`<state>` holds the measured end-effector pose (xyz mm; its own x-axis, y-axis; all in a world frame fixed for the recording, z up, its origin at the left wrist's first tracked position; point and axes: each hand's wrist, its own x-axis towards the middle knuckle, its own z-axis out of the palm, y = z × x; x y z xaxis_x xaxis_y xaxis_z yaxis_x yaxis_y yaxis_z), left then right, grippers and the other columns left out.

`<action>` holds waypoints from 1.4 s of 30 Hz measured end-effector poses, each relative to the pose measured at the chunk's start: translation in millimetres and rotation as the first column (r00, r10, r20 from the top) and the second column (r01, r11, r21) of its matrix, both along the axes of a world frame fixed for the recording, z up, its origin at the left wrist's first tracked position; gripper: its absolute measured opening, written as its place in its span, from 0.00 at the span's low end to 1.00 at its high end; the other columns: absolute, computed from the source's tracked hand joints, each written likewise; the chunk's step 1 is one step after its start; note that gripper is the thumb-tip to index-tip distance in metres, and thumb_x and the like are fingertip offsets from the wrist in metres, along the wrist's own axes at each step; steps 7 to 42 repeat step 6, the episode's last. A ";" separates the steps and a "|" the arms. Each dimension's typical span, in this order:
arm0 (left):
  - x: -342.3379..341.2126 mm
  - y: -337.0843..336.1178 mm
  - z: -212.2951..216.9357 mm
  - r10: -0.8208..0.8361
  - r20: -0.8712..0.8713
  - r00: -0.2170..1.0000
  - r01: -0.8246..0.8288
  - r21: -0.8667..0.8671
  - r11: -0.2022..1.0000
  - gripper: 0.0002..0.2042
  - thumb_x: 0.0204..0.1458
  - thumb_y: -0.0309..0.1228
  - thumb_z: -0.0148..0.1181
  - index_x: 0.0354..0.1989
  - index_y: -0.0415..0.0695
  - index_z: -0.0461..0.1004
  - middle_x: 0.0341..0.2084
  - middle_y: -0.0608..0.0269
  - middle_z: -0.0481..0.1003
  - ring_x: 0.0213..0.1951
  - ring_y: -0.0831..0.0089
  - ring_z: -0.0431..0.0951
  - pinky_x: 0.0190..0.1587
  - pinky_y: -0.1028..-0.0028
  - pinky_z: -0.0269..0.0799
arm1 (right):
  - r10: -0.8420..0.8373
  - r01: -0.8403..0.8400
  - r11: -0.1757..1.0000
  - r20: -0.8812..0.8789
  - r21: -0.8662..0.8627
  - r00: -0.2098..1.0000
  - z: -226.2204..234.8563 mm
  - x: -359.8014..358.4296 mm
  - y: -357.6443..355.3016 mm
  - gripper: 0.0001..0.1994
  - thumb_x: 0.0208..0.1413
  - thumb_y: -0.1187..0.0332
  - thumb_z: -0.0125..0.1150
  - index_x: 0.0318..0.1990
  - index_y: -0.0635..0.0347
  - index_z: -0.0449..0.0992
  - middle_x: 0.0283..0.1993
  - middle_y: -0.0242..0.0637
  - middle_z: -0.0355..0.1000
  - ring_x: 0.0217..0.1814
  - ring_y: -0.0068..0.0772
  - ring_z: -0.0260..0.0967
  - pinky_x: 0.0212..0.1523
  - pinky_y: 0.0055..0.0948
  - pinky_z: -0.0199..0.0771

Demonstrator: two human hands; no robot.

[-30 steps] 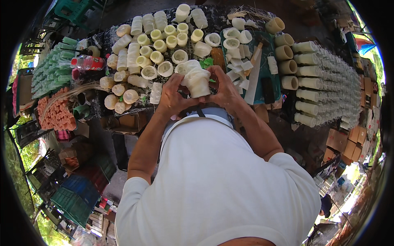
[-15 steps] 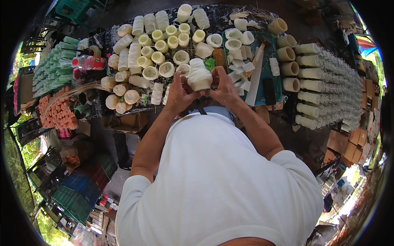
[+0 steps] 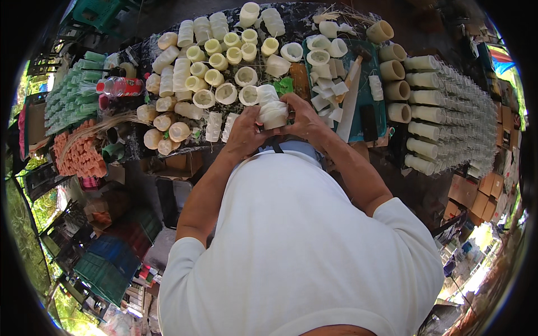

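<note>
Between my two hands, close to the table's near edge, is a white ridged wax candle [image 3: 273,113], held tilted with its narrower part pointing away. My left hand [image 3: 245,133] curls its fingers around the left side and bottom. On the opposite side my right hand [image 3: 305,120] grips it, its forefinger bent over the upper edge. Just beyond are hollow white wax cups [image 3: 245,76], some with the rims facing up. Smaller yellowish candles [image 3: 214,77] with wicks stand in the middle. Ridged white candles [image 3: 213,127] lie beside my left hand.
Right of my hands, a teal tray [image 3: 376,73] carries white wax chunks [image 3: 323,101], a long blade [image 3: 350,106] and a hammer [image 3: 362,54]. Round tan moulds [image 3: 395,70] and rows of pale candles [image 3: 423,115] stand farther right. A plastic bottle [image 3: 119,87] lies left, near green candles [image 3: 75,89].
The candle has tipped and turned in my hands, its narrower part now leaning more to the left. Both hands still hold it, with fingers slightly shifted.
</note>
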<state>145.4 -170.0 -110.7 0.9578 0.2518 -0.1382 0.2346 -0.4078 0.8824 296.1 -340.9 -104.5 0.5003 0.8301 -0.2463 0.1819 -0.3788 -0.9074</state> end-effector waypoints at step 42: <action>-1.1 3.0 -5.7 -0.047 -0.051 0.998 0.046 -0.025 0.999 0.32 0.43 0.39 0.81 0.56 0.43 0.72 0.50 0.48 0.74 0.43 0.51 0.81 0.45 0.59 0.79 | 0.041 -0.034 0.999 0.196 -0.035 0.980 -8.4 -4.1 -7.4 0.41 0.37 0.54 0.85 0.58 0.61 0.71 0.54 0.44 0.71 0.56 0.46 0.71 0.62 0.41 0.71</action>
